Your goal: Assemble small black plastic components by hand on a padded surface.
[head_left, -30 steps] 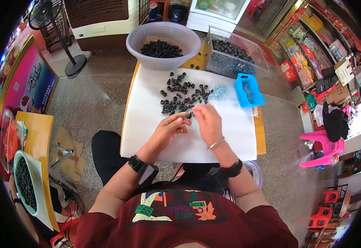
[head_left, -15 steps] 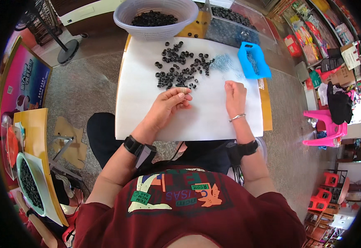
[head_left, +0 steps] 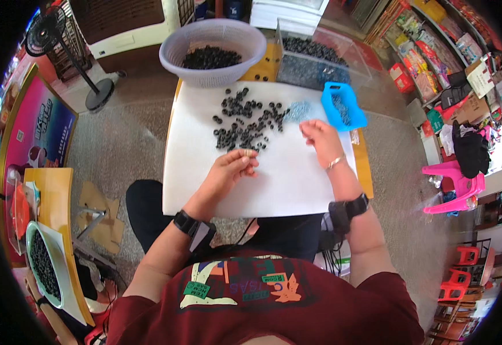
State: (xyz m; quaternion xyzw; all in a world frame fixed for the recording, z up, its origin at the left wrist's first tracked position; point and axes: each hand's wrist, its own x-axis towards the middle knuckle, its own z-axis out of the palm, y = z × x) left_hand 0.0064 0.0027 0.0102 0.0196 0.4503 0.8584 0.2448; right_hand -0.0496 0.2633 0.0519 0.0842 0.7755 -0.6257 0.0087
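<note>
My left hand (head_left: 233, 167) is over the white sheet (head_left: 205, 190), just on the near side of loose small black round parts (head_left: 239, 135). Its fingers are curled with thumb against forefinger, and what they hold, if anything, is too small to make out. A pale band circles one finger. My right hand (head_left: 322, 141) has its fingertips pinched together at the near edge of a heap of tiny bluish-silver pieces (head_left: 298, 111). Whether a piece is between them cannot be seen. Beyond that hand lies a blue scoop-shaped tray (head_left: 354, 122) with more tiny pieces inside.
A lavender basket (head_left: 170, 60) of black parts stands at the table's far edge, beside a clear bin (head_left: 297, 75) of similar parts. To the left, another bowl of black parts (head_left: 30, 238) rests on a side table (head_left: 61, 195), with someone's arm near it.
My right hand has moved outward toward the heap of tiny pieces and now pinches beside it. My left hand keeps its curled pose. The whole view has tilted, so the table appears lower.
</note>
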